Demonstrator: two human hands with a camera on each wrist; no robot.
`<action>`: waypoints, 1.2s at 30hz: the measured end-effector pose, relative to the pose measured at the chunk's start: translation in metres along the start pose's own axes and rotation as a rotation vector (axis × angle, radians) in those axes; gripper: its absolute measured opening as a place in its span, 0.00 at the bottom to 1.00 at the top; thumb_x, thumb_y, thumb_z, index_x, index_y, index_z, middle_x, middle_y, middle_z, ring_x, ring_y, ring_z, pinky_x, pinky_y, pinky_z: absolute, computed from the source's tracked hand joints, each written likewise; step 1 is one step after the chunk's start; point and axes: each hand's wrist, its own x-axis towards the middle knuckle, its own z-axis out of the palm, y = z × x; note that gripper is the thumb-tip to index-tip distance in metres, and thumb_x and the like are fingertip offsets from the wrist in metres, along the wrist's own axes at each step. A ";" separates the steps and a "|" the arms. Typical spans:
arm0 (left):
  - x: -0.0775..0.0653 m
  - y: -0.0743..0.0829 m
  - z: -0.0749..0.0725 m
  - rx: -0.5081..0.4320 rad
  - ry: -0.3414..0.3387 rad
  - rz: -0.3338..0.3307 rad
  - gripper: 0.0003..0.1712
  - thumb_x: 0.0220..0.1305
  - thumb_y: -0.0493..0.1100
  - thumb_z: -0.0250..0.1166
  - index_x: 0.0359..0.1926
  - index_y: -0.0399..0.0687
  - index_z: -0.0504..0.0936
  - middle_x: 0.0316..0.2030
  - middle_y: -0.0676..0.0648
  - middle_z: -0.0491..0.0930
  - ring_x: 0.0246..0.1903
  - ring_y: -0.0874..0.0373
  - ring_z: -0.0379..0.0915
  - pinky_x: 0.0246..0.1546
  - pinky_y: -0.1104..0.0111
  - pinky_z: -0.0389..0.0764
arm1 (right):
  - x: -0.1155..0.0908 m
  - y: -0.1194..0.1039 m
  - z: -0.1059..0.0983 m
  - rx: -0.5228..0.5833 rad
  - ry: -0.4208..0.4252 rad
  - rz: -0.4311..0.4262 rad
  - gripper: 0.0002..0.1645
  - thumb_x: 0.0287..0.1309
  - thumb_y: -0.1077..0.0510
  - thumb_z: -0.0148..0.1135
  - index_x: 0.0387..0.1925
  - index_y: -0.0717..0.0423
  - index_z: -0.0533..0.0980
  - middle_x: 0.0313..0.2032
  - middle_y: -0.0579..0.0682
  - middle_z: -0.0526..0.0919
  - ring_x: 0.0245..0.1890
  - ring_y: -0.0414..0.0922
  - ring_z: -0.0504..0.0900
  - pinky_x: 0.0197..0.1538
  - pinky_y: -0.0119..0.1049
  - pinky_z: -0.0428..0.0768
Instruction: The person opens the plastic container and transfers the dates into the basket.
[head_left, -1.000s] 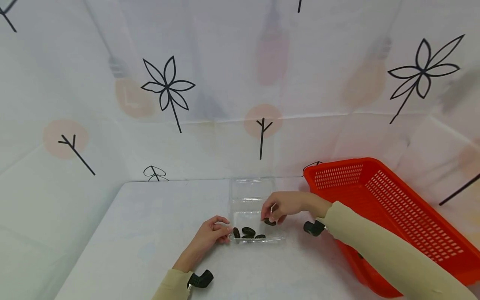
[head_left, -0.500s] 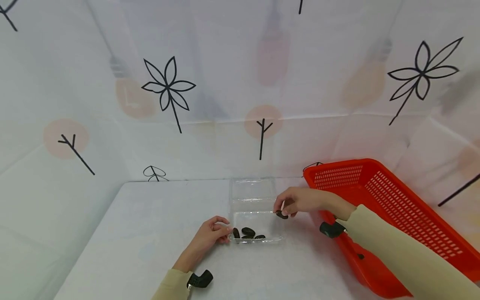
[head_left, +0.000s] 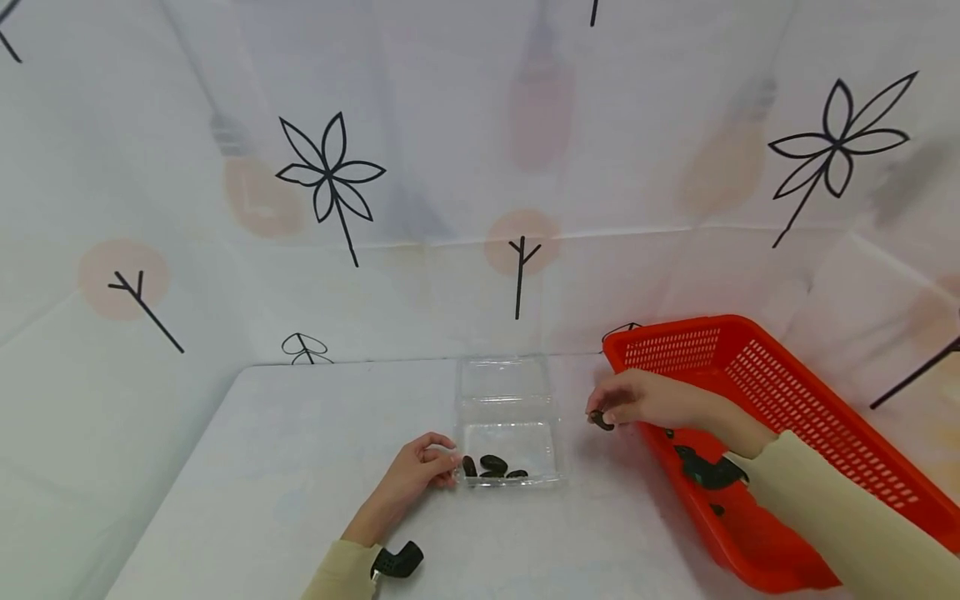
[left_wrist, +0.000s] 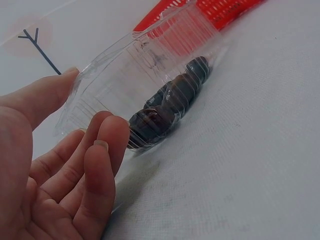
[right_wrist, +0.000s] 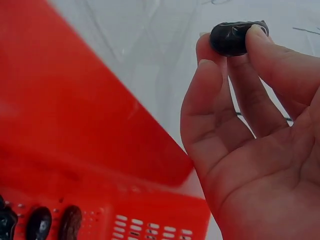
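Note:
My right hand [head_left: 637, 398] pinches a dark glossy oval piece [right_wrist: 232, 39], date-like in size and shape, between thumb and fingertips. It is just left of the red plastic basket [head_left: 611, 343], raised in the head view. My left hand [head_left: 420, 462] rests beside the clear plastic box [head_left: 517, 433], fingers loosely bent. In the left wrist view its thumb [left_wrist: 50, 90] touches the rim, and its other fingertips lie against the near wall. Several similar dark pieces [left_wrist: 182, 90] lie along the front of the box, whose lid [head_left: 504, 377] is folded back.
More dark pieces [right_wrist: 39, 222] lie inside the basket, which fills the right side of the white table [head_left: 300, 433]. Behind the table hangs a patterned cloth [head_left: 420, 167]. Black camera mounts [head_left: 397, 560] sit on both wrists.
My right hand has moved from over the box rightward to the basket's edge, carrying the dark oval piece. My left hand and the box have stayed in place.

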 end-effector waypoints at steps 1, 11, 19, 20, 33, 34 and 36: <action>0.000 0.000 0.000 0.003 -0.001 -0.001 0.20 0.63 0.42 0.70 0.50 0.35 0.75 0.30 0.46 0.85 0.25 0.59 0.81 0.32 0.69 0.81 | -0.003 0.000 -0.002 0.003 0.010 -0.002 0.10 0.66 0.64 0.62 0.47 0.55 0.81 0.42 0.53 0.83 0.41 0.51 0.81 0.42 0.40 0.82; 0.000 0.001 0.000 0.008 0.004 -0.003 0.21 0.63 0.42 0.70 0.51 0.35 0.74 0.30 0.47 0.85 0.25 0.59 0.81 0.30 0.71 0.80 | -0.035 0.008 -0.015 -0.013 0.102 0.038 0.10 0.66 0.61 0.63 0.48 0.56 0.80 0.41 0.53 0.83 0.42 0.52 0.81 0.45 0.39 0.82; -0.001 0.002 0.001 -0.006 0.001 -0.001 0.19 0.65 0.40 0.69 0.52 0.35 0.74 0.31 0.47 0.85 0.25 0.59 0.80 0.30 0.71 0.79 | -0.065 0.025 -0.026 -0.020 0.145 -0.024 0.12 0.67 0.61 0.62 0.51 0.59 0.79 0.45 0.56 0.83 0.42 0.44 0.81 0.46 0.37 0.82; -0.001 0.002 0.001 -0.008 0.000 -0.002 0.19 0.65 0.40 0.68 0.52 0.35 0.74 0.31 0.46 0.85 0.25 0.59 0.80 0.30 0.71 0.79 | -0.069 0.029 -0.027 -0.017 0.148 -0.035 0.12 0.67 0.62 0.61 0.51 0.59 0.78 0.45 0.56 0.83 0.42 0.44 0.82 0.46 0.37 0.82; -0.001 0.003 0.001 0.002 0.000 -0.003 0.19 0.65 0.40 0.68 0.51 0.35 0.74 0.30 0.48 0.85 0.25 0.59 0.80 0.30 0.71 0.79 | -0.112 0.077 -0.035 0.140 0.085 0.043 0.16 0.70 0.65 0.56 0.54 0.70 0.74 0.49 0.53 0.82 0.47 0.38 0.79 0.48 0.34 0.80; -0.001 0.003 0.001 0.002 0.000 -0.003 0.19 0.65 0.40 0.68 0.51 0.35 0.74 0.30 0.48 0.85 0.25 0.59 0.80 0.30 0.71 0.79 | -0.113 0.080 -0.035 0.155 0.070 0.043 0.16 0.70 0.65 0.56 0.54 0.70 0.73 0.49 0.54 0.82 0.47 0.38 0.79 0.48 0.33 0.80; -0.001 0.002 0.001 0.002 0.000 -0.003 0.19 0.65 0.40 0.68 0.51 0.36 0.74 0.30 0.48 0.85 0.25 0.59 0.80 0.30 0.71 0.79 | -0.116 0.085 -0.034 0.189 0.046 0.034 0.16 0.70 0.66 0.55 0.55 0.73 0.72 0.50 0.56 0.82 0.48 0.37 0.79 0.48 0.32 0.80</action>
